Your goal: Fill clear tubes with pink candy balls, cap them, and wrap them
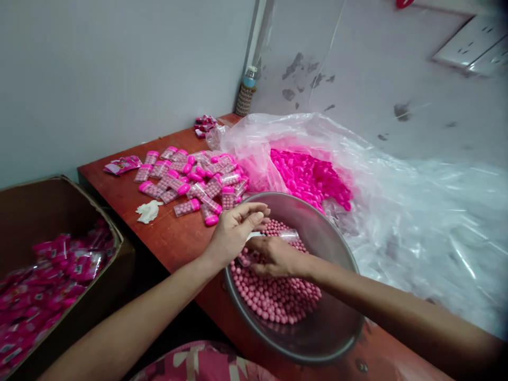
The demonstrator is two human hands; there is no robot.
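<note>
A grey metal bowl [337, 317] holds a heap of small pink beads [273, 296]. Over its far left rim is my left hand [236, 230], fingers stretched out and thumb lying alongside them, with no object visible in it. My right hand [278, 256] is down in the bowl with its fingers curled round what looks like a clear plastic bottle [244, 259], mostly hidden by the fingers. Another clear bottle [289, 235] rests on the beads behind that hand. Beyond the bowl, many bead-filled bottles with pink caps [214, 185] lie in a pile.
Loose pink caps [305, 177] fill an open plastic bag [254, 159]. More clear plastic sheeting [420, 238] spreads to the right. A cardboard box [115, 227] of pink packets stands left of the red table [166, 243]. Crumpled tissue [148, 211] and a bottle [246, 92] are also there.
</note>
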